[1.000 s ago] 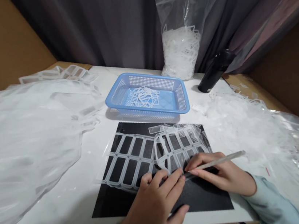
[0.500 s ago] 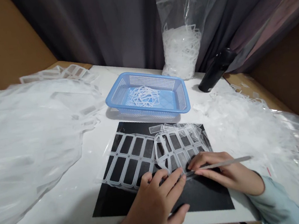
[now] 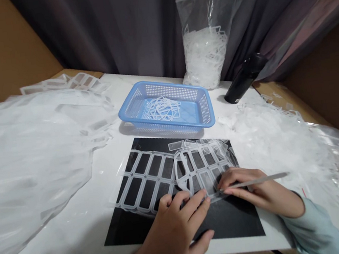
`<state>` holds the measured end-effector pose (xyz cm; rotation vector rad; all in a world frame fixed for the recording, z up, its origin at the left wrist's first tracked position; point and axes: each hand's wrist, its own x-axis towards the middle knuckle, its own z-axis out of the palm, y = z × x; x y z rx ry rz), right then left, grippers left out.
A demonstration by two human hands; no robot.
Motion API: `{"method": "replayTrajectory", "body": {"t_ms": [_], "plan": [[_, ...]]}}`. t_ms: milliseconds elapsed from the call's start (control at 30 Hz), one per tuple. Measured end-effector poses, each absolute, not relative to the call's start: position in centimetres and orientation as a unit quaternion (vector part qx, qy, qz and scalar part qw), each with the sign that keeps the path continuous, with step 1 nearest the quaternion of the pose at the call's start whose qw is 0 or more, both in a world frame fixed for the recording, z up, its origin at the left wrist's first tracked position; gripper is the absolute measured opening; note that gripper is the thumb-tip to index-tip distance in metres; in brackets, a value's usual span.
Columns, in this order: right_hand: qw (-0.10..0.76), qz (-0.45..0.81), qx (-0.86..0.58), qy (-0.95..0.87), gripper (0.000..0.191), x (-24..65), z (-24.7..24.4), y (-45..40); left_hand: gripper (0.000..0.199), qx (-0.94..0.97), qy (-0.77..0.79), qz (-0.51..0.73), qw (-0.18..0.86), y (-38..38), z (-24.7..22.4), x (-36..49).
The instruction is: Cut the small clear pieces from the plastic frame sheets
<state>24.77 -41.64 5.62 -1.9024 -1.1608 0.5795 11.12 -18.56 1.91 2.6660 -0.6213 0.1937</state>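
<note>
A translucent plastic sheet of rectangular frames [image 3: 146, 178] lies on a black mat [image 3: 123, 229]. My left hand [image 3: 178, 226] rests palm down on the sheet's lower edge, fingers stretched out and holding nothing. Just right of it, my right hand [image 3: 255, 188] is closed around slim grey metal tweezers [image 3: 264, 179]. Their tip points left and down at the sheet's lower edge, partly hidden by my fingers. Small loose clear rectangles [image 3: 176, 145] are scattered along the sheet's upper right part.
Behind the mat stands a blue basket [image 3: 205, 93] with thin white frames [image 3: 163, 107] inside. A stack of translucent sheets [image 3: 33, 161] covers the left side. Clear plastic pieces [image 3: 284, 141] are heaped on the right. A zip bag [image 3: 205, 51] and a black bottle [image 3: 244, 79] stand behind.
My right hand and the tweezers have shifted slightly right along the sheet's lower edge. My left hand stays in place on the sheet.
</note>
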Motion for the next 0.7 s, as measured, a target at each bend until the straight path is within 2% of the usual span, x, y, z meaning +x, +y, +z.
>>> {"method": "replayTrajectory", "body": {"t_ms": [400, 700], "plan": [[0.477, 0.249, -0.721, -0.436, 0.007, 24.3, 4.5, -40.6, 0.043, 0.951, -0.224, 0.066, 0.203, -18.5, 2.1, 11.3], [0.455, 0.235, -0.736, -0.442, 0.008, 24.1, 4.8, -40.5, 0.042, 0.949, -0.219, 0.078, 0.215, -18.6, 2.0, 11.3]]}}
